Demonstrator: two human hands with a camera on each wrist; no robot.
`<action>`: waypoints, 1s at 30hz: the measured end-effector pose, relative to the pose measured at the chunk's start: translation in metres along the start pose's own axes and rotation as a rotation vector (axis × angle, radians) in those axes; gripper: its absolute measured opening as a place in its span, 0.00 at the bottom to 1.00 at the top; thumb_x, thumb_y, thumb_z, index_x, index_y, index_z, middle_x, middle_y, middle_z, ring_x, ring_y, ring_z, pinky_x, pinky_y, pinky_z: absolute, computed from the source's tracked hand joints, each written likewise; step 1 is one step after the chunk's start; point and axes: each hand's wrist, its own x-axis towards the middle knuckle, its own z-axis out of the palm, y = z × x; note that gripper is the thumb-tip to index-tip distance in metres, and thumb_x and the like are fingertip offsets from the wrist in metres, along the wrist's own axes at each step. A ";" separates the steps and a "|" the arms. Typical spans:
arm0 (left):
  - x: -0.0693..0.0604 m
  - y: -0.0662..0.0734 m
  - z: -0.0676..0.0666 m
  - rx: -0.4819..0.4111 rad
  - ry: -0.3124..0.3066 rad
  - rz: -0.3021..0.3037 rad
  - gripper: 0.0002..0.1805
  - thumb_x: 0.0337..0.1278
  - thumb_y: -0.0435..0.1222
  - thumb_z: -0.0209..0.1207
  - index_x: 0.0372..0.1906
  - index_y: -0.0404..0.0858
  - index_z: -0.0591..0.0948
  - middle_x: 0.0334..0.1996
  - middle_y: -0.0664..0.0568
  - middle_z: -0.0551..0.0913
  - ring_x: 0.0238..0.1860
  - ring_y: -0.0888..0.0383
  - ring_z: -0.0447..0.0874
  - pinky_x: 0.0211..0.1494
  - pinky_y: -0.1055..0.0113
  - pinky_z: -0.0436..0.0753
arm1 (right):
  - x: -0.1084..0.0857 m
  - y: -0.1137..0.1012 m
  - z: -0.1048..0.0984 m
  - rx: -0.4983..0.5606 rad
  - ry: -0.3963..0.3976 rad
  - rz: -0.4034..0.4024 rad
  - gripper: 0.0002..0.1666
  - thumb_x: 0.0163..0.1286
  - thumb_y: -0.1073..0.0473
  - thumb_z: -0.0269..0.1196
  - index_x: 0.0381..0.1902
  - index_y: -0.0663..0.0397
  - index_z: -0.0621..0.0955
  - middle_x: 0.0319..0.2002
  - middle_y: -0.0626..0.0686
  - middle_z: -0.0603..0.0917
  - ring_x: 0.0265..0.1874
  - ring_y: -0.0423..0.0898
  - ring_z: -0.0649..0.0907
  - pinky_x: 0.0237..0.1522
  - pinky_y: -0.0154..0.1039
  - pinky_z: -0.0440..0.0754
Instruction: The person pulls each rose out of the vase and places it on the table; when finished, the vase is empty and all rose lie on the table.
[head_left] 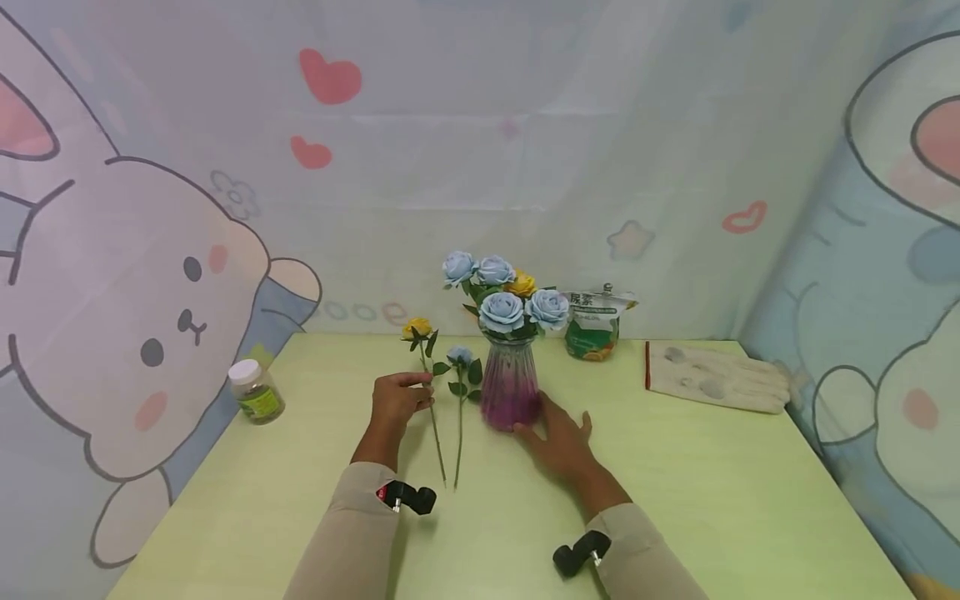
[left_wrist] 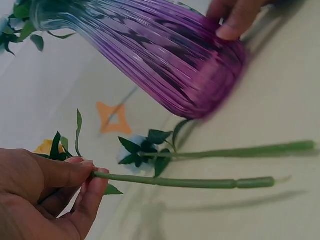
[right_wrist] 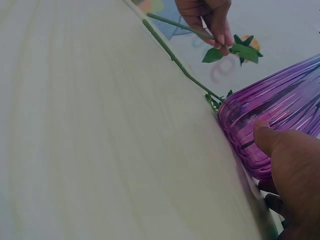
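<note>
1. The vase (head_left: 512, 383) stands upright on the table (head_left: 712, 475), holding blue blooms (head_left: 501, 312) and a yellow one (head_left: 522, 284).
2. Left of the vase, the left hand (head_left: 396, 407) pinches the stem of a yellow rose (head_left: 417, 327) between thumb and fingers, raised off the table.
3. The right hand (head_left: 558, 437) grips the vase at its base, on the right side, thumb toward the front.
4. A blue rose (head_left: 460, 425) lies just left of the vase.
5. Behind the vase, to its right, stands a bag (head_left: 592, 329).
6. A jar (head_left: 258, 393) sits well left of the vase; a glove (head_left: 705, 379) lies well right.
</note>
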 end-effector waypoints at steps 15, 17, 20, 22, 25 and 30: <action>0.011 -0.027 -0.009 0.268 -0.101 0.111 0.20 0.69 0.26 0.70 0.64 0.31 0.88 0.57 0.33 0.90 0.59 0.40 0.90 0.62 0.51 0.89 | 0.000 -0.003 -0.002 -0.002 -0.019 0.015 0.53 0.82 0.31 0.60 0.88 0.58 0.60 0.85 0.59 0.66 0.84 0.62 0.68 0.82 0.81 0.34; 0.013 -0.029 -0.009 0.304 -0.107 0.132 0.20 0.68 0.27 0.71 0.63 0.32 0.88 0.54 0.34 0.91 0.57 0.41 0.90 0.60 0.51 0.89 | 0.000 -0.002 -0.001 -0.003 -0.017 0.015 0.53 0.82 0.31 0.59 0.88 0.58 0.60 0.85 0.59 0.67 0.85 0.62 0.68 0.82 0.81 0.34; 0.016 -0.034 -0.010 0.359 -0.103 0.155 0.20 0.67 0.29 0.72 0.63 0.34 0.89 0.51 0.36 0.92 0.55 0.41 0.91 0.55 0.55 0.89 | 0.000 -0.002 -0.002 -0.003 -0.012 0.014 0.52 0.82 0.32 0.59 0.88 0.58 0.60 0.85 0.59 0.67 0.84 0.62 0.68 0.81 0.81 0.34; 0.018 -0.038 -0.009 0.405 -0.094 0.179 0.19 0.68 0.30 0.72 0.62 0.34 0.90 0.52 0.36 0.92 0.55 0.40 0.91 0.52 0.55 0.89 | -0.001 -0.003 -0.002 -0.006 -0.009 0.014 0.52 0.82 0.32 0.59 0.88 0.58 0.60 0.85 0.60 0.67 0.84 0.62 0.68 0.82 0.81 0.34; 0.020 -0.044 -0.007 0.457 -0.069 0.199 0.18 0.68 0.30 0.72 0.60 0.34 0.91 0.55 0.37 0.93 0.58 0.39 0.90 0.56 0.52 0.90 | -0.001 -0.003 -0.002 -0.009 -0.009 0.014 0.52 0.82 0.32 0.59 0.87 0.58 0.61 0.85 0.60 0.68 0.84 0.62 0.68 0.82 0.81 0.35; 0.022 -0.047 -0.003 0.521 -0.065 0.223 0.17 0.68 0.31 0.72 0.60 0.34 0.91 0.62 0.38 0.90 0.71 0.35 0.83 0.74 0.41 0.81 | 0.000 0.000 0.000 -0.009 -0.002 0.005 0.52 0.82 0.32 0.59 0.87 0.59 0.61 0.84 0.60 0.68 0.84 0.63 0.68 0.81 0.82 0.35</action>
